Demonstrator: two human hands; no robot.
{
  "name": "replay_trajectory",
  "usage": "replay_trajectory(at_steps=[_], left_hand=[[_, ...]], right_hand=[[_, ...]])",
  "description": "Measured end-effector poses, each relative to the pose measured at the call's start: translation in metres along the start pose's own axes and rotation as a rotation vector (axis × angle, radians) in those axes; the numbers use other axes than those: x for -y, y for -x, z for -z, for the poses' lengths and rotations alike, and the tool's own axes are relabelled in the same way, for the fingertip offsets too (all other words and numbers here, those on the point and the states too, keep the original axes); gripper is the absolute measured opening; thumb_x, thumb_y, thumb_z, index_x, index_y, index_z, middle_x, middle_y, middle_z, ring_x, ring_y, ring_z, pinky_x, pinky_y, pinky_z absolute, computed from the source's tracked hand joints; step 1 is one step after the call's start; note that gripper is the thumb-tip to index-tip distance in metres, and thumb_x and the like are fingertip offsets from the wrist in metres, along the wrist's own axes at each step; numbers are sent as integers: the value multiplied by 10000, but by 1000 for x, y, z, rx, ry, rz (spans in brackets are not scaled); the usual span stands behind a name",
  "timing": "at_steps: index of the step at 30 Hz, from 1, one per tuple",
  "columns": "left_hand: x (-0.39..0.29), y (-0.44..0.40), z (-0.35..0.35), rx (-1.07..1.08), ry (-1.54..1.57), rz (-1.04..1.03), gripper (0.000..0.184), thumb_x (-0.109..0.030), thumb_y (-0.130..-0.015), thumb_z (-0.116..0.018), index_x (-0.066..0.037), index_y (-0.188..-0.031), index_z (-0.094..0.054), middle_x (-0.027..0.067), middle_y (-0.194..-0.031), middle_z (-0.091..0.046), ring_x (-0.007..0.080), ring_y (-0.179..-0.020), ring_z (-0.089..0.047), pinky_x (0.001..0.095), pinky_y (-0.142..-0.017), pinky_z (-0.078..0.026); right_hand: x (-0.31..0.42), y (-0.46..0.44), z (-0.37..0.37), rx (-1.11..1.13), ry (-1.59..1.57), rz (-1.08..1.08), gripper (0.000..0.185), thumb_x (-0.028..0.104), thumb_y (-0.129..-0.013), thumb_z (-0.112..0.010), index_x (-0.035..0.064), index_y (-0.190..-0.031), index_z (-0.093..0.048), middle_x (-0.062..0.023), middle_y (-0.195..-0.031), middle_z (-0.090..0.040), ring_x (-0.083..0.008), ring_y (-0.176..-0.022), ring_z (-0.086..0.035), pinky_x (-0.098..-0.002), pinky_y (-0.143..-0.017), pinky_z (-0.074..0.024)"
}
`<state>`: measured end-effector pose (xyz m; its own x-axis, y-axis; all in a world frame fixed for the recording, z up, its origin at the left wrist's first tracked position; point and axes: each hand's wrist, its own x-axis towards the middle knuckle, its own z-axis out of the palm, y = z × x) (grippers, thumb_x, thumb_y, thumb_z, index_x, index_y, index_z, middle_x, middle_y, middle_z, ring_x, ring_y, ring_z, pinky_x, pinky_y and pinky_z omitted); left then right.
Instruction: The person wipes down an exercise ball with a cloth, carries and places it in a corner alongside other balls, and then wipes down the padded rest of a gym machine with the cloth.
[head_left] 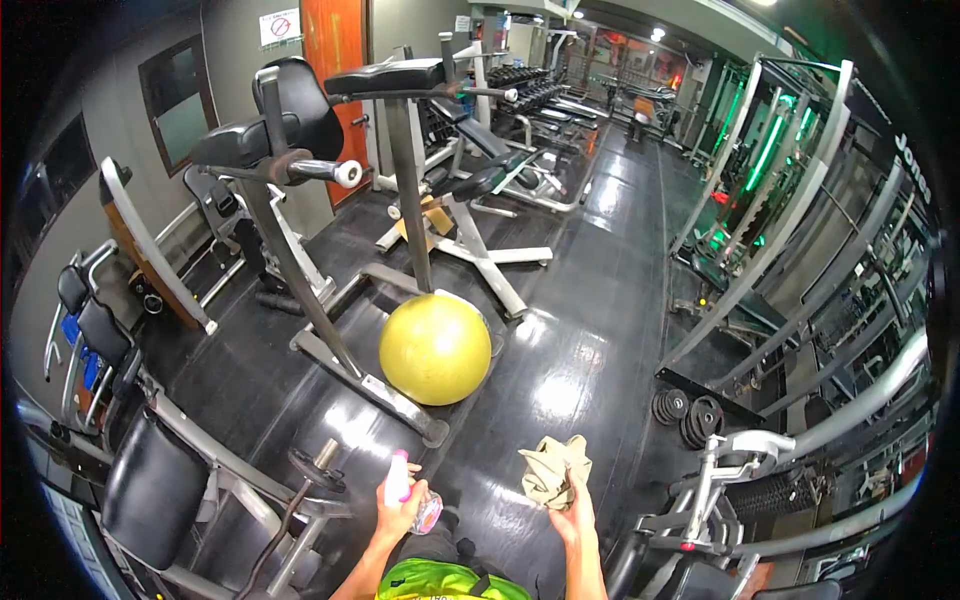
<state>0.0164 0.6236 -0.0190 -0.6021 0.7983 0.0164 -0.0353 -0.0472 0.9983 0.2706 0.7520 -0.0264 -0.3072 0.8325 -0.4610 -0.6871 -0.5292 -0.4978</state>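
My left hand [397, 508] is wrapped round a spray bottle [427, 512] with a pink and white trigger head and a clear body. A crumpled beige cloth [556, 473] is gripped in my right hand [573, 512], held up a little to the right of the bottle. Both hands are low in the view, in front of my body, and apart from each other. Ahead of them a yellow exercise ball [435, 349] rests on the floor against the metal frame of a padded machine.
The padded machine [410, 180] stands ahead on the left. A black-padded bench [155, 490] is close on my left. Weight plates [688, 413] lie on the right by a tall rack [765, 210]. A dark, shiny floor aisle [600, 270] runs forward between the machines.
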Motion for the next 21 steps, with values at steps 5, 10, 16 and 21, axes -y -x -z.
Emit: replay_trajectory(at_steps=[5,10,16,21], left_hand=[[14,-40,-27,-60,-30,9,233,28,-821,-610,33,-1045,-544,32,-622,-564,98,-569,-574,240,-575,-469],[33,-95,-46,-141,22,-30,224,28,-819,-610,32,-1035,-551,36,-638,-565,105,-574,-577,250,-570,-469],[49,-159,-52,-128,-178,26,228,-9,-823,-618,4,-1043,-558,22,-641,-535,100,-573,-570,257,-564,-463],[86,-205,-62,-244,-124,60,257,2,-829,-612,6,-1076,-543,10,-636,-516,93,-563,-542,257,-562,-462]], right_hand=[[15,-59,-12,-7,-29,-26,375,150,-900,-562,68,-1256,-478,-74,-1204,-572,-214,-1095,-562,-378,-936,-458],[23,-126,-24,-14,6,-68,383,129,-887,-579,59,-1252,-488,-85,-1192,-586,-224,-1083,-578,-374,-937,-467],[33,-204,-45,32,142,-147,375,197,-909,-538,77,-1260,-481,-71,-1199,-582,-234,-1100,-561,-388,-923,-456],[23,-282,-58,-4,311,-195,355,208,-910,-547,43,-1222,-507,-84,-1170,-591,-223,-1070,-573,-365,-904,-464]])
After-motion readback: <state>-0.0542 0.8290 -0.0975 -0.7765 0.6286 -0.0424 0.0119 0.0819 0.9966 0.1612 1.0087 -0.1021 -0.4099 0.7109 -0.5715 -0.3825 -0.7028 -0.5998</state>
